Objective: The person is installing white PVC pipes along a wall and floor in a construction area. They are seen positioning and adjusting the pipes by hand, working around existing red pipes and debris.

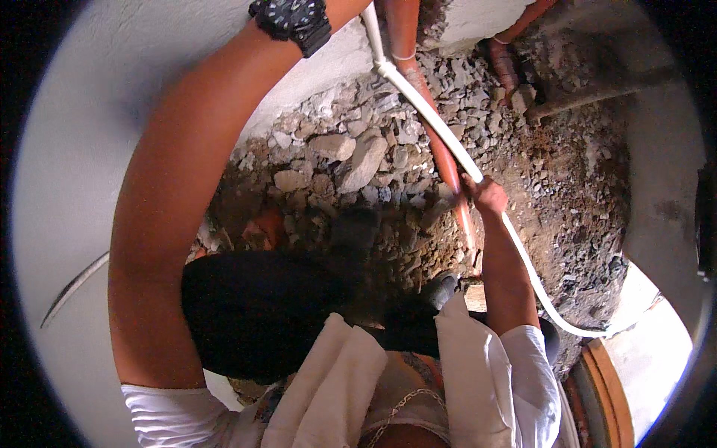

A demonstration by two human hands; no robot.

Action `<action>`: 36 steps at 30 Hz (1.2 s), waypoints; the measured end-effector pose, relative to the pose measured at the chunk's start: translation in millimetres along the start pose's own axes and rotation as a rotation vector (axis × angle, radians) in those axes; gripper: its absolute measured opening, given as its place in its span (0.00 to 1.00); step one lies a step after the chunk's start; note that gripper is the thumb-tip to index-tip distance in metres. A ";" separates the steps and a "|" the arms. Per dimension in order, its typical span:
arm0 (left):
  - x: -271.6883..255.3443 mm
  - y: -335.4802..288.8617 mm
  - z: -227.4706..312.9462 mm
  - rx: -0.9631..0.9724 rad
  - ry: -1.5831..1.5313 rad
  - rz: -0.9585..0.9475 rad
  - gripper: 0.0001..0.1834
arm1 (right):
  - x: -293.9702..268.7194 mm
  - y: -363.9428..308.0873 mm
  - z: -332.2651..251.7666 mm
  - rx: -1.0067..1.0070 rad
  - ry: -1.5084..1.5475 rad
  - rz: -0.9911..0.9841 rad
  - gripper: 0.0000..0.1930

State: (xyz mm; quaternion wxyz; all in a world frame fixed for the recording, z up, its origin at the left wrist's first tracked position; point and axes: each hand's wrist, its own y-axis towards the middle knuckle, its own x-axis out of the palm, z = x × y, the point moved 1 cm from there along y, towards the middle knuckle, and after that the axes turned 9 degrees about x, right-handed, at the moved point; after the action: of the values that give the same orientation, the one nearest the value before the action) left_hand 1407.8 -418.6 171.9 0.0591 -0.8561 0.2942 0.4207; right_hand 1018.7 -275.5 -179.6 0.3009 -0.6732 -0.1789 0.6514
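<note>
My right hand is closed around a long white plastic pipe, with its fingers wrapped over it. The pipe comes down from the top, has a joint near the wall, and curves away past my hand toward the lower right. Close to my fingers, an orange-red pipe slants through the rubble. My left arm reaches up along the wall, a black watch at its wrist. The left hand itself lies beyond the top edge.
Broken stones and rubble cover the ground below the pale wall. A second orange-red pipe stands at the upper right, near a long bar. My dark-trousered leg is bent below. Curved brown boards stand at lower right.
</note>
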 end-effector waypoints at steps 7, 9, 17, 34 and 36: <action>-6.8 12.0 7.9 -0.092 -0.025 -0.003 0.09 | -1.3 -2.8 8.1 0.027 0.032 0.013 0.42; -8.8 10.9 1.1 0.022 0.115 -0.093 0.11 | 2.4 -1.1 9.4 0.000 0.070 0.016 0.41; -14.5 9.8 6.2 -0.022 0.084 -0.098 0.11 | -14.5 -15.1 8.5 -0.013 0.035 -0.065 0.40; -15.0 16.0 8.5 -0.056 0.086 -0.171 0.13 | -25.4 -10.7 12.2 -0.204 0.225 -0.027 0.42; -14.4 9.7 4.9 -0.058 0.119 -0.179 0.13 | -29.5 -16.2 -4.0 -0.262 0.282 0.051 0.42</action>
State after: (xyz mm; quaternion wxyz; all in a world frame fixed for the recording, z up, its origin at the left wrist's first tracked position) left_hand 1392.3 -418.4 181.1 0.0539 -0.9038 0.2074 0.3705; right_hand 1022.5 -282.6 -146.7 0.2162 -0.7956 -0.2008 0.5291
